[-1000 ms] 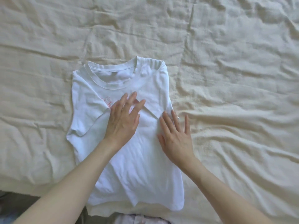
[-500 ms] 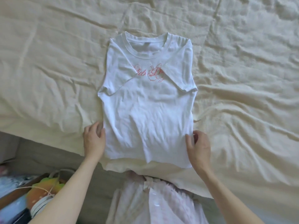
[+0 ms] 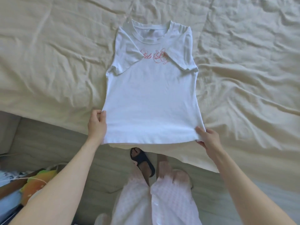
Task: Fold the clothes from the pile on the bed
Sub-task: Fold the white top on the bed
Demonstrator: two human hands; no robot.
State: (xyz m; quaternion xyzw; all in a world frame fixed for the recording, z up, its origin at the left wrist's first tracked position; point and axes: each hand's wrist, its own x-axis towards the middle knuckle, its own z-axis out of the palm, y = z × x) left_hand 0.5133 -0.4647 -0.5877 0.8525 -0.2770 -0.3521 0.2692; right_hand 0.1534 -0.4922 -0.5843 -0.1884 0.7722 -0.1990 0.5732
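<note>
White t-shirt [image 3: 151, 101] on bed, both hands pinching the hem corners.

Pink cursive print across the chest, partly covered, not fully readable. Soft knit, ribbed round collar, both sleeves folded inward; lies frame centre on the wrinkled cream sheet [image 3: 243, 78]. Left hand [image 3: 97, 125] grips the lower-left hem corner, right hand [image 3: 208, 138] the lower-right one. Black slipper [image 3: 142, 161] on the floor below.

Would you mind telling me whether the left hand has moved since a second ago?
Yes. The left hand has left the chest print of the white T-shirt and come down to the hem's left corner, which it now grips.
</note>
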